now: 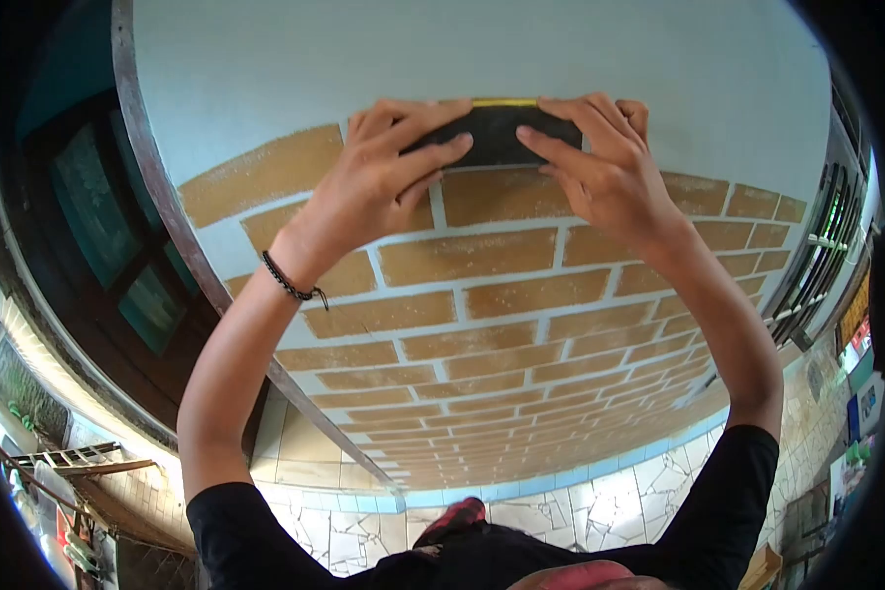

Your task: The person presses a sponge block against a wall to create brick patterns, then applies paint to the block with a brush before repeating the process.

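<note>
A black rectangular block with a yellow top edge (497,138) lies flat against the wall, just above a course of painted bricks. My left hand (388,162) grips its left end, fingers along the top and thumb on the dark face. At the opposite end my right hand (605,162) holds it in much the same way. Both hands hide the ends of the block. Ochre brick shapes (467,256) with pale lines between them cover the lower wall. Above them the wall (482,49) is plain pale blue-grey.
To the left stands a dark door with glass panes (98,192), beyond a brown wall-corner strip (157,147). A barred window (821,241) is at the right. Pale irregular tiles (600,501) pave the floor below, and household items crowd both lower sides.
</note>
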`<state>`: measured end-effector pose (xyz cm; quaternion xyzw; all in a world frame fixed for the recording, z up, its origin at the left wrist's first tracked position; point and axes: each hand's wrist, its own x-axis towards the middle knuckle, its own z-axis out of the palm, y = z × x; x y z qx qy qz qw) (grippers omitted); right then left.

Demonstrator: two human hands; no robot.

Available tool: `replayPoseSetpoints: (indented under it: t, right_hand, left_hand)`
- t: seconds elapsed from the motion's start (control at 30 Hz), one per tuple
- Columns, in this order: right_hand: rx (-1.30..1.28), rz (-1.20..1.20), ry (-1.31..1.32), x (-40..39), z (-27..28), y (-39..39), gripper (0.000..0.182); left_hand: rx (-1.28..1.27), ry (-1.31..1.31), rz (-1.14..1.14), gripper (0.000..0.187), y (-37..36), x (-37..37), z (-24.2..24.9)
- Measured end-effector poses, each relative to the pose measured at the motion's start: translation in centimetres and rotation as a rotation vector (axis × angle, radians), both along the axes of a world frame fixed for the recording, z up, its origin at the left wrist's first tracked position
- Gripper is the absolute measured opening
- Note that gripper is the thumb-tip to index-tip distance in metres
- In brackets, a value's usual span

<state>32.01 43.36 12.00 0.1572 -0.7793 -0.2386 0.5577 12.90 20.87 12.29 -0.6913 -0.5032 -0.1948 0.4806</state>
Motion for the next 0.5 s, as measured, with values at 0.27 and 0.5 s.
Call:
replayPoseSetpoints:
  t: [0.27,0.5]
  right_hand:
    - [-0.053,-0.071,0.012,0.4,-0.4,-0.6,0.041]
    - [-0.076,-0.053,0.091,-0.6,-1.0,-0.8,0.042]
  left_hand:
    - [0.081,-0.022,0.031,0.037,0.3,0.3,-0.8]
    - [0.201,-0.103,0.029,0.035,1.3,1.0,-2.3]
